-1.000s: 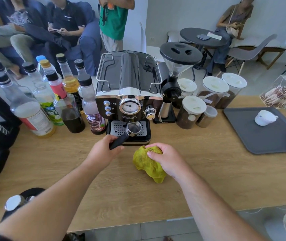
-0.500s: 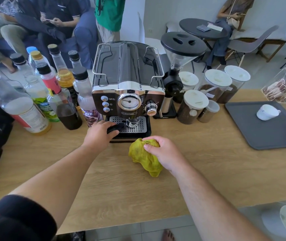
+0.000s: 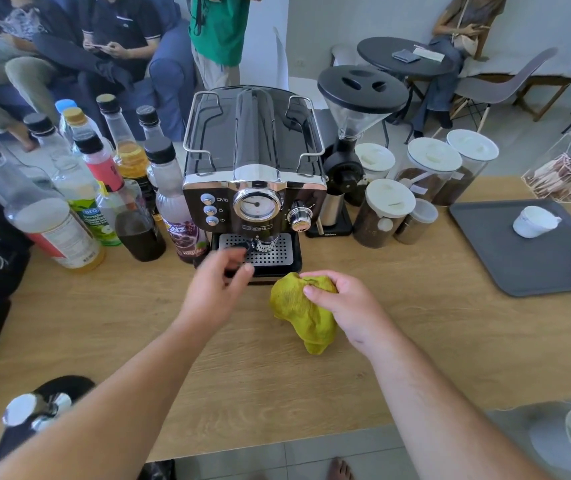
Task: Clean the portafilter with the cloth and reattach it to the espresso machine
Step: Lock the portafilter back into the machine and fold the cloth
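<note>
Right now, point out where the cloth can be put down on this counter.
Free: bare wood between the cloth and the grey tray, and the counter left of the left hand. Crowded: the bottles, the jars.

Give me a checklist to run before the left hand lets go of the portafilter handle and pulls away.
1. Portafilter seated under the espresso machine group head: ok, it sits there above the drip tray.
2. Locked fully: cannot tell, the locking lugs are hidden.
3. Left hand grip on the handle: not ok, fingers look loose, curled just in front of it.
4. Cloth clear of the machine: ok, it lies on the wooden counter under the right hand.
5. Withdrawal path: ok, but the syrup bottle stands close on the left.
</note>
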`<state>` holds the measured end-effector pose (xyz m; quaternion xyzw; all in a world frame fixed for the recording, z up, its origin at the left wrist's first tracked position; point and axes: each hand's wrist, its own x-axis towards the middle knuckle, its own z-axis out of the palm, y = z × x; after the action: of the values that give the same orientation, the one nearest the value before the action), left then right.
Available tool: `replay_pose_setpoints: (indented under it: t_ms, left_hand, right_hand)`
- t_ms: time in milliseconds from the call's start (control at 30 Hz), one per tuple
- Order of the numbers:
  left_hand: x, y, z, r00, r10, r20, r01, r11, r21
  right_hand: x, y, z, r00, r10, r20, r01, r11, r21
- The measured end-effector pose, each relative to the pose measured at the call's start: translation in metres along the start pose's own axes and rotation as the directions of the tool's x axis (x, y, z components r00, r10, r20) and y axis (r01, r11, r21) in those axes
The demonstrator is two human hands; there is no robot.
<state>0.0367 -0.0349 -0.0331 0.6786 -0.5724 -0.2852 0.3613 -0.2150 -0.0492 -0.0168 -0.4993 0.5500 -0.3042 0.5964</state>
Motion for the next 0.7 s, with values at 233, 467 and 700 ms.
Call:
replay_pose_setpoints:
  t_ms: [233, 467, 700]
  left_hand:
    - [-0.062, 0.013, 0.045, 0.861, -0.094, 0.499, 0.380, 0.772, -0.510]
    - [-0.072, 0.024, 0.063, 0.864, -0.160, 0.477, 0.488, 0.497, -0.718]
    - [-0.089, 0.026, 0.083, 0.817, -0.266, 0.511, 0.570, 0.498, -0.654]
  right_hand:
    - [-0.018, -0.006, -0.021, 0.994, 0.039, 0.105, -0.059, 0.978, 0.201]
    - [-0.034, 0.007, -0.036, 0.970, 0.214, 0.112, -0.237, 0.934, 0.269]
    - [-0.041, 0.033, -0.049, 0.966, 0.215, -0.146, -0.169, 0.946, 0.276]
